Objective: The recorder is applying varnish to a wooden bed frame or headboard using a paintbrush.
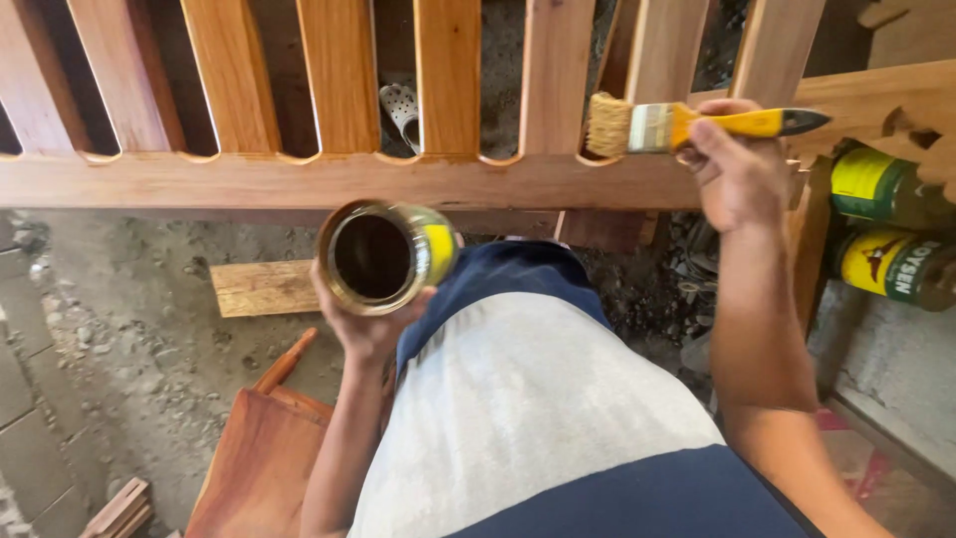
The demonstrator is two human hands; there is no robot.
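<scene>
Both hands are busy: the left hand [366, 324] is wrapped around an open round metal can with a yellow label [383, 256], held up near the middle just below the long reddish wooden rail [249, 181]. To the right, the right hand [735, 169] grips a yellow-handled paintbrush with pale bristles [687, 126], its bristles touching the rail's far edge beneath the upright wooden slats [446, 75].

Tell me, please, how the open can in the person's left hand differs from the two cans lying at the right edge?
The open can is held in the left hand, mouth tilted towards the camera, showing a dark inside; the two cans on the right lie on their sides, stacked one above the other, mouths out of view. The held can is in the open, whereas the stacked ones sit partly behind the wooden rail. All three carry yellow labels.
</scene>
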